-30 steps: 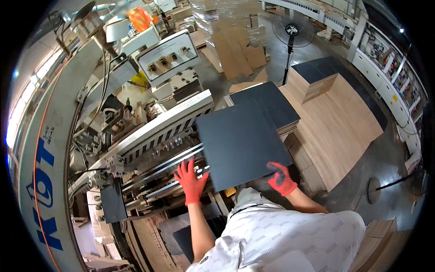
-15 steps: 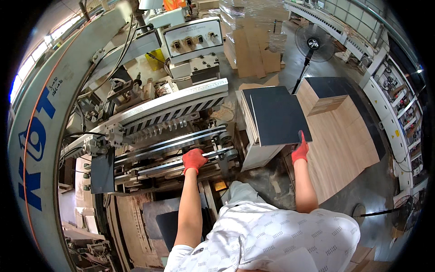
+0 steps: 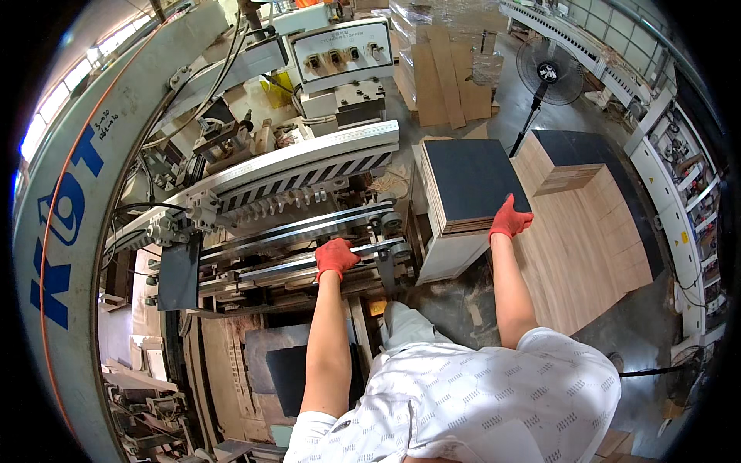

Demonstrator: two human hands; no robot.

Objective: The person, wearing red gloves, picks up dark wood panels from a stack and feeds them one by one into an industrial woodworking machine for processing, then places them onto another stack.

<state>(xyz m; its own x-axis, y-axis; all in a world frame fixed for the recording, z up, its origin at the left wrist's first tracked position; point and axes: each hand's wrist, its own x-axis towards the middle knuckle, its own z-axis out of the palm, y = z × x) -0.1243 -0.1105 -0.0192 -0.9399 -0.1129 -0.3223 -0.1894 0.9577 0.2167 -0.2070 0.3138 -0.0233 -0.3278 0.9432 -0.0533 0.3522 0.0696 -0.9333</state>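
Both my hands wear red gloves. My left hand (image 3: 337, 256) is closed over the front metal rail (image 3: 282, 270) of a machine, near the rail's right end. My right hand (image 3: 509, 219) is at the near right corner of a stack of dark-topped wooden panels (image 3: 472, 176). Its thumb points up and stands apart from the other fingers, which point right; I see nothing held in it. The stack rests on a pale stand (image 3: 446, 264), its panel edges nearly in line. A dark panel (image 3: 178, 276) lies across the rails at their left end.
A control box (image 3: 342, 52) with knobs sits above the rails. Right of the stack are wood-grain panels (image 3: 575, 247) with a smaller pile on them. A standing fan (image 3: 548, 73) and wrapped cardboard (image 3: 448, 77) are behind. A thick machine arm (image 3: 85, 201) rises at left.
The top panel, askew before, now sits square on the stack. My right hand has turned from a raised index finger to a thumb-up shape. The left hand stays on the rail.
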